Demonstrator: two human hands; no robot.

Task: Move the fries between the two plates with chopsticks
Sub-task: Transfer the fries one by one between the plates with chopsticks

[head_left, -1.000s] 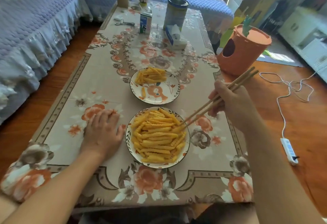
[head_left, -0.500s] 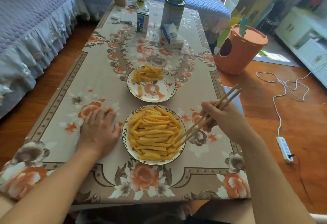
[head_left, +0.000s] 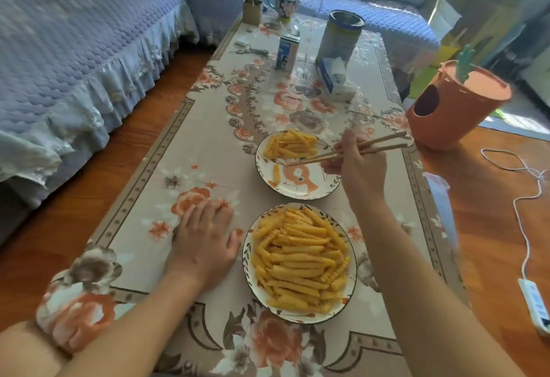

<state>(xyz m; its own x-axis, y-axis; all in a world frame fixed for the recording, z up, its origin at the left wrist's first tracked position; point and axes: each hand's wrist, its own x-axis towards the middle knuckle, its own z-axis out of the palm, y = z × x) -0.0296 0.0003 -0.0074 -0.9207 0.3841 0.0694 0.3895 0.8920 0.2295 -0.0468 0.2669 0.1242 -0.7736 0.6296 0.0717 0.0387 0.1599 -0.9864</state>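
From the head camera, a low table (head_left: 166, 168) covered with a beige cloth printed in orange and brown flowers runs away from the person. The near plate (head_left: 247, 272) is heaped with crinkle-cut fries (head_left: 300, 260); the far plate (head_left: 324, 189), just beyond it, holds a smaller pile at its far rim and one loose fry (head_left: 276, 173) on its left side. The right hand (head_left: 360, 168) grips a pair of chopsticks (head_left: 345, 152) whose tips hover over the far plate, close together and carrying nothing. The left hand (head_left: 205, 240) lies flat on the cloth, fingers straight, just beside the near plate. Farther along stand a tall tin (head_left: 339, 37), a milk carton (head_left: 287, 52), a tissue pack (head_left: 336, 79) and a patterned mug (head_left: 282, 4). A blue quilted sofa (head_left: 74, 58) wraps the left side and far end. On the wooden floor (head_left: 488, 228) to the right sit an orange bin (head_left: 455, 109) and a white power strip (head_left: 535, 302).
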